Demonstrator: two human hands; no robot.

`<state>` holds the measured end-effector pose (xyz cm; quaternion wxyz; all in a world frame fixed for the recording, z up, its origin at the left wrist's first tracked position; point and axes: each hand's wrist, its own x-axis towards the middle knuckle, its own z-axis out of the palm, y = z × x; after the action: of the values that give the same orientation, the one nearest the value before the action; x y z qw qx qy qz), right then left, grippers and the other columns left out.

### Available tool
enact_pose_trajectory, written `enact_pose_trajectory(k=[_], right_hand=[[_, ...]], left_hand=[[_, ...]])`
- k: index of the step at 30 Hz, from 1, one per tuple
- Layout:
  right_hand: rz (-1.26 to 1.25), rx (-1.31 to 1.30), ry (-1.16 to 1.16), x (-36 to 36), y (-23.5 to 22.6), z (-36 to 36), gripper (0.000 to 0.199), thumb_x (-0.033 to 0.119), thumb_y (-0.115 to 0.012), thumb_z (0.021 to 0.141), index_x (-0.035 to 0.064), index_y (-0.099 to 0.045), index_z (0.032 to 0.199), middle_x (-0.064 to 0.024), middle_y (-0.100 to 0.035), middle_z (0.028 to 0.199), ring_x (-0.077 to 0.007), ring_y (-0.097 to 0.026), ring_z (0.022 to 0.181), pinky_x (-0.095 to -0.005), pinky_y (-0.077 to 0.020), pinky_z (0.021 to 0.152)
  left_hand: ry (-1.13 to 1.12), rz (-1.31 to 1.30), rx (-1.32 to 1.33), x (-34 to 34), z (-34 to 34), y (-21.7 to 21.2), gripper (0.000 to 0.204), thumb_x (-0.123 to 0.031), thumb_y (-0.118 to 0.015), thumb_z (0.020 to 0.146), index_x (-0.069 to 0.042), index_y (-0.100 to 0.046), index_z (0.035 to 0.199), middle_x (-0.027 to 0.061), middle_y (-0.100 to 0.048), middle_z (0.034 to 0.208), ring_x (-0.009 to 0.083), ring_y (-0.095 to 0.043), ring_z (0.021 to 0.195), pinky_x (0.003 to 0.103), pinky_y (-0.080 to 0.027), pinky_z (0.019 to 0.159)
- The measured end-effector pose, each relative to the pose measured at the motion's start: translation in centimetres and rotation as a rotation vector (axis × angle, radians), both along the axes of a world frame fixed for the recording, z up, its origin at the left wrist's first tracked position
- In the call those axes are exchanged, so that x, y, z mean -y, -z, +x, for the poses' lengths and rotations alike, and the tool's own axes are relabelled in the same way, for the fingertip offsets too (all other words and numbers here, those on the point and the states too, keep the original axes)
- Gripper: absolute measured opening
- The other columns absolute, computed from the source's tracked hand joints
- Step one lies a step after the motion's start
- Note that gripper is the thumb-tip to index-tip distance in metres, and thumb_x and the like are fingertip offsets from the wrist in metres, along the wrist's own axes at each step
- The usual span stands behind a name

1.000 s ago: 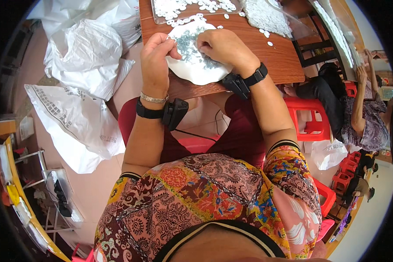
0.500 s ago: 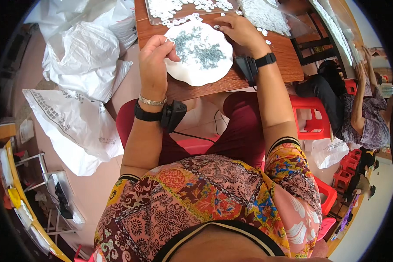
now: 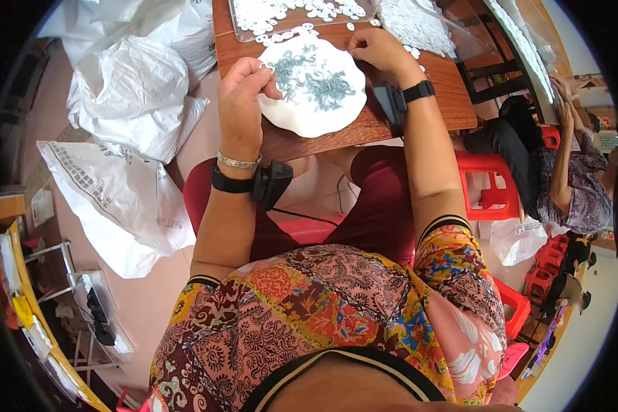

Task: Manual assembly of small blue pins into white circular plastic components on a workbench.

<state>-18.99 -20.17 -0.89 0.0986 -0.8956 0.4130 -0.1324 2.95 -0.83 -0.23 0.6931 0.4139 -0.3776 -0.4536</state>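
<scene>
A round white plate [image 3: 288,120] lies on the wooden table [image 3: 446,96] and holds a scatter of small grey metal pieces [image 3: 323,86]. My left hand [image 3: 244,96] rests at the plate's left rim, thumb and fingers pinched on a small pale piece. My right hand [image 3: 378,51] lies past the plate's upper right edge, fingers curled down among loose small white pieces [image 3: 413,51]; its fingertips are hidden. Both wrists wear black bands with a small black device.
A clear tray of white pieces [image 3: 281,14] and a heap of white pieces [image 3: 412,24] sit beyond the plate. White plastic bags [image 3: 130,103] lie on the floor at left. Red stools [image 3: 487,192] and another seated person [image 3: 570,178] are at right.
My hands have come apart from over the plate. The right hand moved up and right to the loose white pieces; the left hand drew to the plate's left rim.
</scene>
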Motion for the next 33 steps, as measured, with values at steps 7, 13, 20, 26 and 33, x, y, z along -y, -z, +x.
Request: enact_pose_trajectory(k=[7, 13, 20, 26, 33], right_hand=[[-0.139, 0.115, 0.100, 4.3, 0.0, -1.2, 0.020, 0.023, -0.063, 0.078, 0.0106, -0.069, 0.092, -0.0143, -0.067, 0.088, -0.0323, -0.063, 0.082, -0.0399, -0.0493, 0.075], [-0.180, -0.197, 0.107, 5.7, -1.4, 2.3, 0.025, 0.028, -0.063, 0.078, 0.0053, -0.067, 0.088, -0.0159, -0.067, 0.082, -0.0341, -0.063, 0.078, -0.0413, -0.0488, 0.072], [-0.233, -0.228, 0.109, 7.1, 0.2, 1.0, 0.020, 0.023, -0.065, 0.073, 0.0061, -0.068, 0.084, -0.0159, -0.066, 0.078, -0.0331, -0.063, 0.076, -0.0403, -0.0497, 0.071], [0.051, -0.198, 0.208, 5.7, -0.8, -0.7, 0.020, 0.013, -0.062, 0.069, 0.0110, -0.069, 0.088, -0.0148, -0.067, 0.083, -0.0318, -0.064, 0.078, -0.0393, -0.0501, 0.073], [0.613, 0.739, 0.025, -4.4, -5.0, 1.7, 0.014, 0.002, -0.058, 0.087, 0.0008, -0.063, 0.099, -0.0033, -0.065, 0.087, -0.0102, -0.061, 0.075, -0.0223, -0.0507, 0.068]], left_hand=[[-0.005, 0.008, -0.008, 0.3, 0.0, 0.1, 0.013, -0.010, -0.049, 0.083, -0.002, -0.052, 0.073, 0.0021, -0.052, 0.063, 0.0095, -0.049, 0.062, 0.022, -0.038, 0.062], [-0.014, 0.043, -0.039, 0.1, 0.3, -0.1, 0.013, -0.009, -0.049, 0.083, -0.002, -0.051, 0.072, 0.0020, -0.052, 0.063, 0.0097, -0.048, 0.061, 0.022, -0.038, 0.063], [-0.005, 0.019, -0.060, 0.2, 0.3, 0.0, 0.013, -0.010, -0.049, 0.083, -0.002, -0.052, 0.073, 0.0020, -0.052, 0.063, 0.0095, -0.048, 0.062, 0.022, -0.037, 0.063], [0.007, 0.003, -0.069, -0.1, -0.1, -0.6, 0.013, -0.011, -0.050, 0.083, -0.002, -0.053, 0.074, 0.0017, -0.052, 0.063, 0.0093, -0.048, 0.062, 0.022, -0.038, 0.062], [0.020, -0.015, -0.048, -0.4, -0.4, -0.6, 0.013, -0.010, -0.050, 0.083, -0.002, -0.054, 0.075, 0.0032, -0.056, 0.065, 0.0094, -0.051, 0.063, 0.022, -0.040, 0.060]])
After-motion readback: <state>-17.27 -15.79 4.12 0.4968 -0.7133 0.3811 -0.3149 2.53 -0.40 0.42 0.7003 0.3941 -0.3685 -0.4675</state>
